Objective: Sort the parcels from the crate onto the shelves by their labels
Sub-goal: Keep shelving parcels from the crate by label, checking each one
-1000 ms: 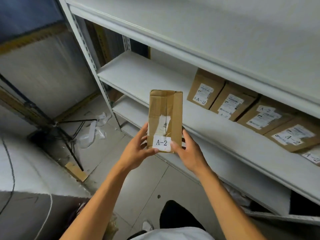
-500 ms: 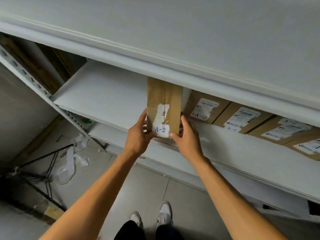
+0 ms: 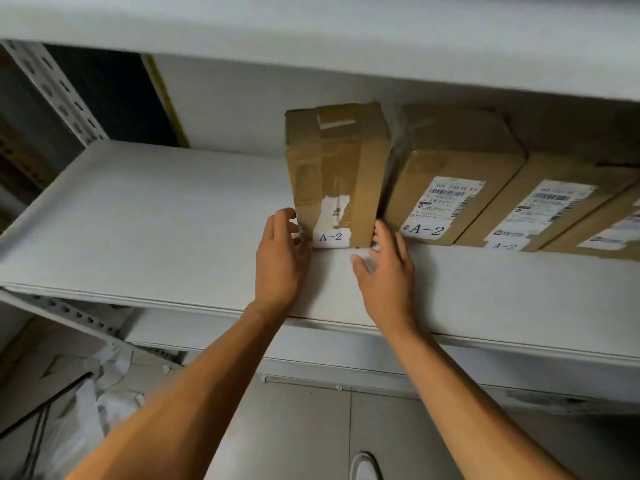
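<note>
A tall brown cardboard parcel (image 3: 337, 168) with a white "A-2" label rests on the white middle shelf (image 3: 156, 220), its right side close against another "A-2" parcel (image 3: 450, 188). My left hand (image 3: 280, 261) holds its near left corner, fingers curled on the side and thumb by the label. My right hand (image 3: 388, 271) has spread fingers touching the near right corner, its thumb off the box. The crate is out of view.
More labelled brown parcels (image 3: 540, 209) continue the row to the right. Bare shelf board stretches left of the parcel. The upper shelf (image 3: 311, 36) overhangs closely. A perforated upright post (image 3: 59, 91) stands at left. Crumpled plastic wrap (image 3: 86, 410) lies on the floor below.
Both hands carried the parcel up from in front of the shelf and set it down beside the row. My right hand's thumb has come off it.
</note>
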A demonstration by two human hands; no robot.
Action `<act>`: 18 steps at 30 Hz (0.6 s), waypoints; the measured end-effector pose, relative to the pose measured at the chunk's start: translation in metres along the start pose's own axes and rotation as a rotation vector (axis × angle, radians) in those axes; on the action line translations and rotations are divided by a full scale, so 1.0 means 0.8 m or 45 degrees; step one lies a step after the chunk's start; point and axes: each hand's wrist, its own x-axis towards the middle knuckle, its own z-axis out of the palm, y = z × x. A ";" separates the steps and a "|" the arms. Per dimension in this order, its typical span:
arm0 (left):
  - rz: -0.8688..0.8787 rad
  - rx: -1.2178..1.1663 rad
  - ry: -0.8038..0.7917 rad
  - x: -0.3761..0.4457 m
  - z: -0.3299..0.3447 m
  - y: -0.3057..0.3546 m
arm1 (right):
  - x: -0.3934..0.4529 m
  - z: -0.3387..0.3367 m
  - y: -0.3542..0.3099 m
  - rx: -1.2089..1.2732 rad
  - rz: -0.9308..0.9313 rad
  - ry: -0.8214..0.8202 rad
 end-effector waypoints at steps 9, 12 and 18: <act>0.110 0.047 -0.124 0.024 0.002 -0.009 | -0.011 0.017 -0.003 0.047 0.102 0.040; 0.106 0.150 -0.278 0.012 -0.012 -0.003 | -0.016 0.010 -0.011 -0.040 0.151 -0.105; 0.012 0.594 -0.498 -0.017 -0.032 0.029 | -0.017 -0.030 -0.032 -0.292 0.133 -0.396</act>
